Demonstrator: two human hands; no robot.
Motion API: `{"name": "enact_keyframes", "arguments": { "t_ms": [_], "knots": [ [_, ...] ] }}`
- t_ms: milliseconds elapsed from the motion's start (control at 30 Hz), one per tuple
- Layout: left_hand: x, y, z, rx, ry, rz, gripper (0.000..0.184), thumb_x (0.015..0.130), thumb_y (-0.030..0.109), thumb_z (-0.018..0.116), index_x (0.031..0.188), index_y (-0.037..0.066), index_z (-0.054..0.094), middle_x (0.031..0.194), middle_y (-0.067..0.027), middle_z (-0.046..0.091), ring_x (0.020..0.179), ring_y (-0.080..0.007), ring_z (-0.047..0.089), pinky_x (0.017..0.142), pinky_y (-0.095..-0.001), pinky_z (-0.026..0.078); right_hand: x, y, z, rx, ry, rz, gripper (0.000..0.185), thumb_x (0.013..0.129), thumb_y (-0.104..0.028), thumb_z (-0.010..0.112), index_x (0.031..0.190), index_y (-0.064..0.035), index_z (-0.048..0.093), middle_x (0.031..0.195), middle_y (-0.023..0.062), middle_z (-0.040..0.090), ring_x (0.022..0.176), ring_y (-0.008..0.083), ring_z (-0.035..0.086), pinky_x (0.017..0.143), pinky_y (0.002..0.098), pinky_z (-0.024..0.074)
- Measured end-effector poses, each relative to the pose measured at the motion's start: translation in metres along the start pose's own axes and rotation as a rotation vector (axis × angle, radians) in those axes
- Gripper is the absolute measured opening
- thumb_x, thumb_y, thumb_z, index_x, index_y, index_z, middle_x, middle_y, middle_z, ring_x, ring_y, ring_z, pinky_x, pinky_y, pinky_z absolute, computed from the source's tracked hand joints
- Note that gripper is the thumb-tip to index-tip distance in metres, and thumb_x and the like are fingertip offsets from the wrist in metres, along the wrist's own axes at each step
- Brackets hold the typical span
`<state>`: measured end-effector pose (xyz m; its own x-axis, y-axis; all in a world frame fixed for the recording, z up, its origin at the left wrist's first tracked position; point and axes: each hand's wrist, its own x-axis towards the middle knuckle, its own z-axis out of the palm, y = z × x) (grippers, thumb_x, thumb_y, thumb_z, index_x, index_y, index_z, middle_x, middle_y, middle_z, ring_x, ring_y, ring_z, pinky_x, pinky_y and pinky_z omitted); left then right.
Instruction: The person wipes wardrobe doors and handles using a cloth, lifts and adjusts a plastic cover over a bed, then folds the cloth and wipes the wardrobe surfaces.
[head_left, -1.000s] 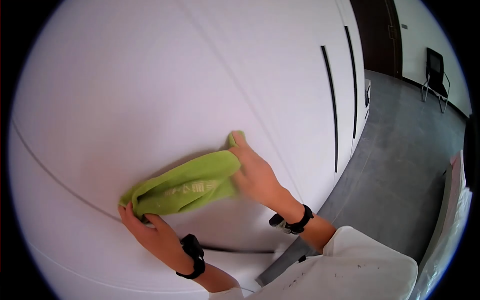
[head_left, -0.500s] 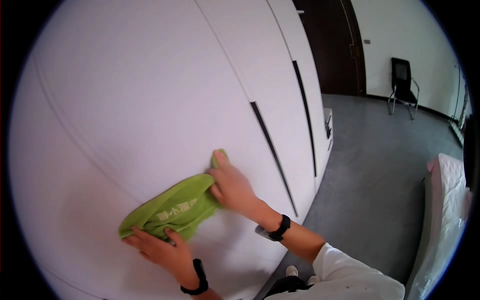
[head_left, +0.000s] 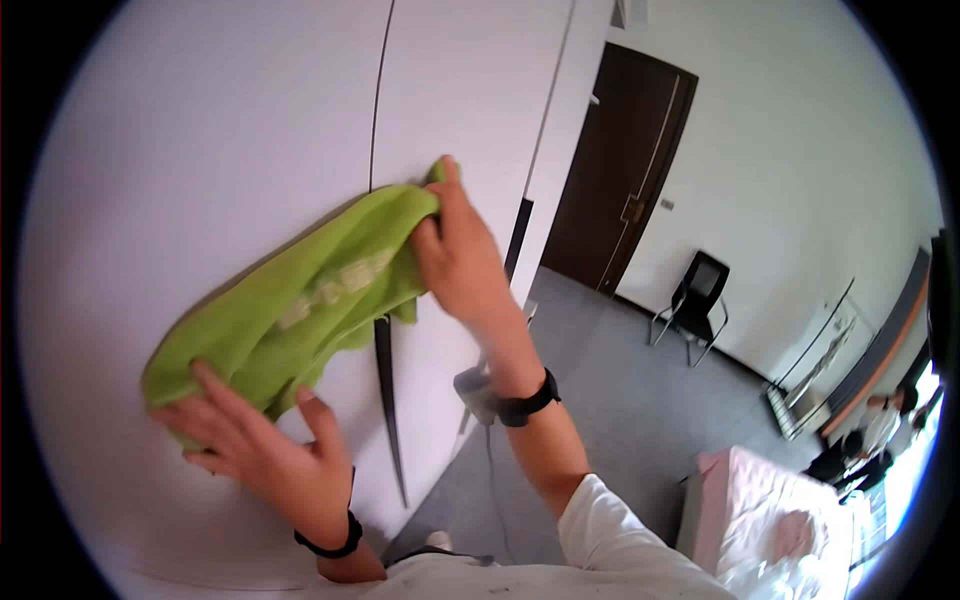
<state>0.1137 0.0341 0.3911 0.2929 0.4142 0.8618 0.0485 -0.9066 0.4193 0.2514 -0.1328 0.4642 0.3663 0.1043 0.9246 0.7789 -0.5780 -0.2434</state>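
A green cloth (head_left: 290,290) with pale printed characters lies stretched at a slant against the white wardrobe front (head_left: 240,120). My right hand (head_left: 462,250) grips its upper right end, with a bit of cloth sticking up by the fingertips. At the lower left end, my left hand (head_left: 265,450) lies on the cloth with fingers stretched and thumb apart, pressing it to the panel. Part of a dark door handle (head_left: 388,400) shows just below the cloth. A dark band circles each wrist.
A second dark handle (head_left: 520,235) runs along the wardrobe to the right. Beyond are a brown door (head_left: 625,170), a black chair (head_left: 698,290), a rack (head_left: 790,410) and a bed (head_left: 740,500) with plastic on it. People (head_left: 870,440) are at the far right.
Both hands and the cloth have moved up the wardrobe front, across a door seam. The view has turned right, bringing more of the room, the bed and people into sight.
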Motion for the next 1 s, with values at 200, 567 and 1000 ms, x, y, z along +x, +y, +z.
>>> {"name": "enact_keyframes", "arguments": {
  "t_ms": [200,567,1000],
  "knots": [
    [-0.002,0.080,0.065,-0.386,-0.145,0.056,0.075,0.080,0.028,0.055,0.143,-0.002,0.027,0.150,-0.0285,0.013,0.140,-0.0466,0.003,0.104,-0.0640,-0.001,0.019,0.089,-0.018,0.021,-0.032,0.170,0.029,0.087,-0.007,0.047,0.114,0.0034,0.046,0.121,0.0307,0.050,0.098,0.0444,0.054,0.086,0.0451,0.0437],
    [0.005,0.205,0.166,-0.292,-0.263,0.206,0.073,0.075,0.020,0.063,0.138,0.000,0.033,0.145,-0.0253,0.027,0.140,-0.0415,0.014,0.102,-0.0636,0.017,0.030,0.206,-0.037,0.075,0.052,0.309,0.029,0.089,-0.008,0.045,0.115,0.0041,0.047,0.140,0.0305,0.033,0.117,0.0434,0.047,0.095,0.0426,0.0408],
    [-0.085,0.242,0.269,-0.027,0.131,0.160,0.035,0.068,-0.005,0.065,0.101,0.005,0.061,0.120,-0.0159,0.052,0.119,-0.0389,0.044,0.091,-0.0451,0.040,0.017,0.284,-0.059,0.517,0.456,0.336,0.026,0.086,0.003,0.049,0.112,0.0022,0.046,0.133,0.0218,0.044,0.112,0.0290,0.052,0.093,0.0349,0.0419]
  ]
}}
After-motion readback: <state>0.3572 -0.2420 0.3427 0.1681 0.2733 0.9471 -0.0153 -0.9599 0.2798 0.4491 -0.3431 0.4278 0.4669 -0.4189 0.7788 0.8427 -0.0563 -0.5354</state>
